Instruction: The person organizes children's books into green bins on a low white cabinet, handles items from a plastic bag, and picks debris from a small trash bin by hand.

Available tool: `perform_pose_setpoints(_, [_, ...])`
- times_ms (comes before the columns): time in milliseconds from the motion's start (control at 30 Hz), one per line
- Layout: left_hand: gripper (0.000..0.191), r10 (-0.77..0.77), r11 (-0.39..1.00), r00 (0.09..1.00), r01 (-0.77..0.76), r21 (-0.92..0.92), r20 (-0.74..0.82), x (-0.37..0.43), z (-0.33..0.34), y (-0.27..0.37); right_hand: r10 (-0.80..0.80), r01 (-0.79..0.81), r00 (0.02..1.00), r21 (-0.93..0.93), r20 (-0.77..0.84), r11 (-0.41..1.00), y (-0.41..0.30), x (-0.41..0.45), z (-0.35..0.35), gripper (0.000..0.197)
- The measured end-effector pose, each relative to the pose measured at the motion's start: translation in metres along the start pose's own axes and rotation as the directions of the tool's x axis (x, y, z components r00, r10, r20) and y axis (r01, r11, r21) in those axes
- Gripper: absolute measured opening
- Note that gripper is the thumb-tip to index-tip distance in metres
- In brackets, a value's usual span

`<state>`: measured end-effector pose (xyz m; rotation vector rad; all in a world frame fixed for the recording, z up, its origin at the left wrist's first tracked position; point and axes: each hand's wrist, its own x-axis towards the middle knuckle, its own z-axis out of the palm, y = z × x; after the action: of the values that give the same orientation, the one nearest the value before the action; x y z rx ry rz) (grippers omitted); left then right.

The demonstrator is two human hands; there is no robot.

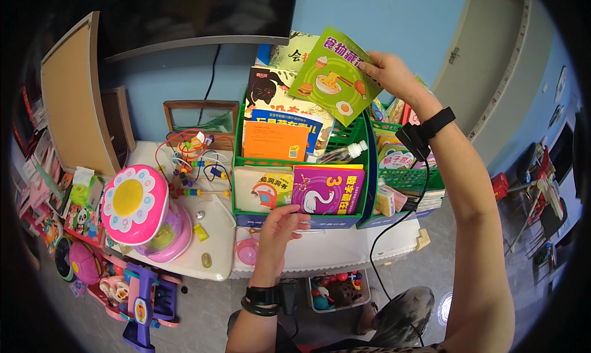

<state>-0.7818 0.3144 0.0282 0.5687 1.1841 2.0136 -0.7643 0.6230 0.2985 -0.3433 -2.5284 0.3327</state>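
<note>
My right hand grips the upper right edge of a green children's book with food drawings on its cover. It holds the book tilted above a green plastic book rack. My left hand is at the rack's front, fingers apart, nearest to a purple book with a swan; I cannot tell if they touch. Beside the purple book stands a pale picture book. Behind them are an orange book, a blue one and a black-cat book. A clear bottle lies in the rack.
A second green rack with books stands to the right. On the left are a pink flower-topped toy, a bead maze and a wooden frame. Below are a toy bin and a purple ride-on toy. A black cable hangs from my right wrist.
</note>
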Motion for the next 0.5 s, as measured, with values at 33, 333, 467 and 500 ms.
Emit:
perform_pose_setpoints(33, [0.028, 0.002, 1.0, 1.0, -0.002, -0.007, 0.003, 0.001, 0.0, 0.0, 0.004, -0.004, 1.0, -0.007, -0.002, 1.0, 0.001, -0.002, 0.001, 0.029])
perform_pose_setpoints(333, [0.026, 0.001, 0.999, 1.0, -0.001, 0.036, 0.009, 0.003, 0.007, 0.0, -0.139, 0.122, 0.99, -0.327, -0.029, 0.937, -0.03, -0.031, 0.02, 0.027])
perform_pose_setpoints(467, [0.024, 0.109, 0.974, 0.994, -0.106, 0.202, -0.006, -0.006, 0.018, 0.021, -0.112, 0.086, 0.992, -0.32, -0.063, 0.943, -0.027, -0.035, 0.0, 0.027])
perform_pose_setpoints(500, [0.024, 0.112, 0.97, 0.994, -0.109, 0.219, -0.001, -0.007, 0.017, 0.028, -0.108, 0.079, 0.991, -0.31, -0.078, 0.947, -0.027, -0.039, -0.005, 0.027])
